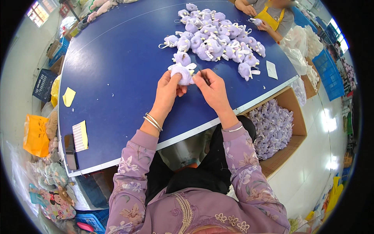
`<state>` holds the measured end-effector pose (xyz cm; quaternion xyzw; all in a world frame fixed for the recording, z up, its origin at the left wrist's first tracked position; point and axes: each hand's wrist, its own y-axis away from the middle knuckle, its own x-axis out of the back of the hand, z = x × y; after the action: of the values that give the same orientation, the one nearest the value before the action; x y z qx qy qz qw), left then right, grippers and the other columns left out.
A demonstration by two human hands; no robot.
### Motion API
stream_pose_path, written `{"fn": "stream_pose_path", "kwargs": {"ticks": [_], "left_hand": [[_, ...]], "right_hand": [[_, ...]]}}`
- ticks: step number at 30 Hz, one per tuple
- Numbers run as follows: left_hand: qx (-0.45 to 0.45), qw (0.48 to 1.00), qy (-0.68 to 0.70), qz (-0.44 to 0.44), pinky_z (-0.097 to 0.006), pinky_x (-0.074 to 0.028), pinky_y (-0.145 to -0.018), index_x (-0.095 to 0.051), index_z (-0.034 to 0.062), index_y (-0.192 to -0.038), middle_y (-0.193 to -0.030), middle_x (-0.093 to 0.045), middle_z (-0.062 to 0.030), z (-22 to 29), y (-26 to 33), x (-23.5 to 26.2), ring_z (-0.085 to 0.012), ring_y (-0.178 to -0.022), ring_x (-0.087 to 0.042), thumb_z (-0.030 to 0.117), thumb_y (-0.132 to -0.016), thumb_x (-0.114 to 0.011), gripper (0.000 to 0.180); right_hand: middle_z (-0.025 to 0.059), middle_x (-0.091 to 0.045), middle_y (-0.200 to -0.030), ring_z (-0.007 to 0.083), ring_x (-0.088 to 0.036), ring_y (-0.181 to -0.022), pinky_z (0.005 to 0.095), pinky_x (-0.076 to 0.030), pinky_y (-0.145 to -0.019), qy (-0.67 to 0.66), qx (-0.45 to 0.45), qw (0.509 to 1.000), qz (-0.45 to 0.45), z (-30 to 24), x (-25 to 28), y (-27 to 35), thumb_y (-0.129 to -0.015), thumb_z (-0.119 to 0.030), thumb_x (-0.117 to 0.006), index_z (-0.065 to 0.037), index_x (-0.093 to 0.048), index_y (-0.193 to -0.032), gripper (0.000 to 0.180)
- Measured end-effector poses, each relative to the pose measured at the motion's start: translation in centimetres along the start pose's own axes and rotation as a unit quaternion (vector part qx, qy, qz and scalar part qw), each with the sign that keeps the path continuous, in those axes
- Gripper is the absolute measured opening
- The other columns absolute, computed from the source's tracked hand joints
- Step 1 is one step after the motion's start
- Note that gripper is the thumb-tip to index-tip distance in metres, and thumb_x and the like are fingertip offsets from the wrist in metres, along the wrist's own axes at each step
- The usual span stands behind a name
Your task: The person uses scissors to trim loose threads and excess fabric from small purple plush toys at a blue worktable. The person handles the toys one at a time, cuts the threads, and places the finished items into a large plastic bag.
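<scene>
Sleeves (pixel 132 183) of mauve cloth with printed flowers lie nearest us, ending in silvery bracelets (pixel 152 121) on the left wrist. To the right of the person's legs, we see a cardboard box (pixel 299 117) packed with small lilac pieces. By the blue table's (pixel 109 82) left corner lie a dark phone (pixel 71 152) and a pale sheet (pixel 80 136) printed with rows of tiny reddish marks, too small for us to read. Farther in, the left hand (pixel 166 87) grasps a lilac plush toy (pixel 181 74), thumb on top, just above the tabletop. The right hand (pixel 212 89) is closed around a slim dark tool (pixel 205 76), its thumb at the toy's right side. A yellow slip (pixel 69 97) at the left shows us no legible writing. Beyond the hands, we find a heap of lilac plush toys (pixel 212 35) with white loops, and a white paper (pixel 271 70) to its right. Farthest off, a co-worker in a yellow apron (pixel 269 18) holds another toy (pixel 256 22).
</scene>
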<state>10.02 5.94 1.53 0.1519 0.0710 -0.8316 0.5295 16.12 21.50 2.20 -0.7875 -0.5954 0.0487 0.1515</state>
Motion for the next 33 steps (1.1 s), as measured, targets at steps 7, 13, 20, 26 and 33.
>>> {"fn": "stream_pose_path", "kwargs": {"ticks": [7, 13, 20, 26, 33], "left_hand": [[0.017, 0.998, 0.063, 0.023, -0.025, -0.037, -0.051, -0.052, 0.0021, -0.103, -0.083, -0.058, -0.0065, 0.0, -0.2, 0.2, -0.0114, -0.061, -0.051, 0.017, -0.094, -0.044, 0.019], [0.019, 0.997, 0.072, 0.017, -0.025, -0.037, -0.051, -0.053, 0.0024, -0.102, -0.084, -0.058, -0.0063, -0.1, -0.2, 0.3, -0.0116, -0.061, -0.051, 0.017, -0.094, -0.044, 0.019], [0.023, 0.997, 0.071, 0.014, -0.025, -0.037, -0.052, -0.054, 0.0033, -0.103, -0.085, -0.058, -0.0059, 0.0, -0.2, 0.3, -0.0118, -0.062, -0.052, 0.019, -0.094, -0.044, 0.02], [0.045, 0.996, 0.073, -0.019, -0.024, -0.04, -0.052, -0.054, 0.0039, -0.106, -0.081, -0.059, -0.0051, -0.2, -0.1, 0.1, -0.01, -0.061, -0.052, 0.019, -0.094, -0.049, 0.019], [0.038, 0.997, 0.067, -0.002, -0.025, -0.04, -0.055, -0.052, 0.0046, -0.114, -0.091, -0.059, -0.0063, 0.2, 0.0, -0.2, -0.012, -0.067, -0.052, 0.016, -0.094, -0.047, 0.024]], "right_hand": [[0.0021, -0.058, -0.068, 0.0073, -0.047, -0.06, 0.0261, -0.038, -0.053, 0.06, 0.059, 0.996, -0.005, 0.6, -0.2, 0.1, -0.09, -0.018, -0.069, 0.003, -0.065, -0.093, 0.021], [0.0041, -0.057, -0.064, 0.0093, -0.046, -0.056, 0.0273, -0.037, -0.052, 0.102, 0.058, 0.993, 0.003, 0.5, -0.2, 0.0, -0.086, -0.019, -0.073, 0.002, -0.064, -0.088, 0.023], [0.003, -0.057, -0.063, 0.009, -0.045, -0.055, 0.0272, -0.036, -0.051, 0.118, 0.057, 0.991, 0.0, 0.4, -0.1, 0.0, -0.086, -0.018, -0.073, 0.002, -0.064, -0.087, 0.023], [-0.0016, -0.054, -0.065, 0.0063, -0.043, -0.054, 0.0218, -0.033, -0.05, -0.136, -0.079, 0.987, -0.041, 0.9, 0.1, -0.2, -0.093, -0.023, -0.066, 0.0, -0.063, -0.086, 0.025], [-0.0032, -0.05, -0.067, 0.0024, -0.039, -0.051, 0.02, -0.031, -0.047, -0.308, -0.093, 0.947, -0.026, 0.2, 1.7, -0.5, -0.096, -0.025, -0.061, -0.002, -0.06, -0.089, 0.024]]}}
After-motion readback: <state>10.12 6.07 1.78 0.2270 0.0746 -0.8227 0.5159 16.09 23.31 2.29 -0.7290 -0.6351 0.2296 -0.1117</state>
